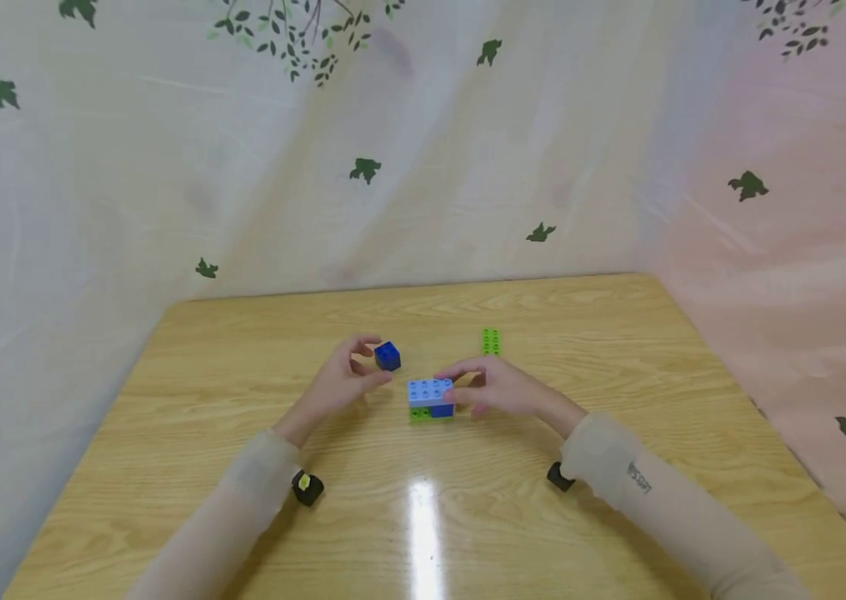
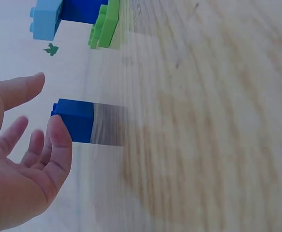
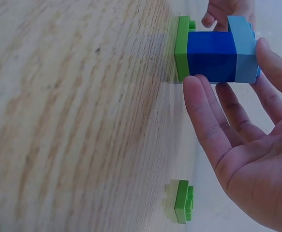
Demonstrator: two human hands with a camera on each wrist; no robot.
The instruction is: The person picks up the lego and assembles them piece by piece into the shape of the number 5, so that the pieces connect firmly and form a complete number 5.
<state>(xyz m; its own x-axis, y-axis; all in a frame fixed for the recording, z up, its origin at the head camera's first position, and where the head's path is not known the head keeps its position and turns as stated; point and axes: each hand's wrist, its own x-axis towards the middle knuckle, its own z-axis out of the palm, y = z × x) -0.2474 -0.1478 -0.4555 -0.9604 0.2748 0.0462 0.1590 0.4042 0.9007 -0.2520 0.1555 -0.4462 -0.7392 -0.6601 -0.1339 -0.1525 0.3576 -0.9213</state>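
Observation:
My right hand [image 1: 507,385] holds one end of a small building-block stack, thumb on the near side and fingers along the far side. The stack has a light blue brick [image 1: 424,390] on top, a blue brick [image 3: 211,55] in the middle and a flat green plate [image 3: 182,48] underneath. In the head view, part of the green plate's studs shows beside the blue brick. My left hand [image 1: 336,382] is spread with bent fingers beside a loose dark blue brick [image 1: 387,357]. In the left wrist view a fingertip overlaps that brick [image 2: 78,121], and the palm holds nothing.
Another flat green plate [image 1: 492,340] lies behind my right hand, studs up. The wooden table [image 1: 242,333] backs onto a hanging cloth [image 1: 430,208] printed with leaves. Small black devices [image 1: 307,488] sit at both wrists.

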